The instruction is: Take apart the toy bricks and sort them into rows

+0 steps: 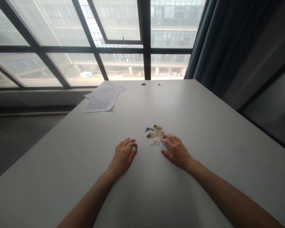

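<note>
A small pile of building bricks (158,132) in tan, white, grey and black lies on the table in front of me. My right hand (174,148) is at the pile's right edge, its fingertips touching the bricks there and its thumb held apart. To the left of the pile, my left hand (125,152) rests on the table with fingers curled. Between its thumb and fingers is a small grey brick (136,148), mostly hidden. White flat bricks (155,141) lie at the near side of the pile, between the two hands.
The white table (199,196) reaches to the window (123,63). Printed paper sheets (103,98) lie at its far left. Two round holes (143,84) are near the far edge. A dark curtain (211,47) hangs at the right.
</note>
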Tool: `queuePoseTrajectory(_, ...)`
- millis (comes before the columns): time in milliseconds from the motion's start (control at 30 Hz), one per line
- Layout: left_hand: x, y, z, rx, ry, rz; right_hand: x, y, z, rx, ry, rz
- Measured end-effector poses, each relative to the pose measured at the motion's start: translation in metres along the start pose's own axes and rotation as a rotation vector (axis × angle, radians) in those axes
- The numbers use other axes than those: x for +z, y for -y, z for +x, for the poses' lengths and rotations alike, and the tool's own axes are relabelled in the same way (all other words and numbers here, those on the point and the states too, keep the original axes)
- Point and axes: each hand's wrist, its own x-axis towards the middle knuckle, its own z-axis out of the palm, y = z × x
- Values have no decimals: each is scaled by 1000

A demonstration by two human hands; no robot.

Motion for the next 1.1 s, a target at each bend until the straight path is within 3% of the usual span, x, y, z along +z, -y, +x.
queuePoseTrajectory(333, 2, 10, -2, 35, -16, -14, -4, 15, 1, -290, 133, -107)
queuePoseTrajectory(533, 1, 9, -4, 51, -36, 13, -5, 14, 3, -271, 152, -132)
queuePoseTrajectory(733, -5, -4, -5, 67, -152, 106, -4, 14, 3, -295, 140, -149)
queuePoseTrajectory(1100, -4, -6, -3, 92, -98, 52, -3, 15, 5, -245, 93, -122)
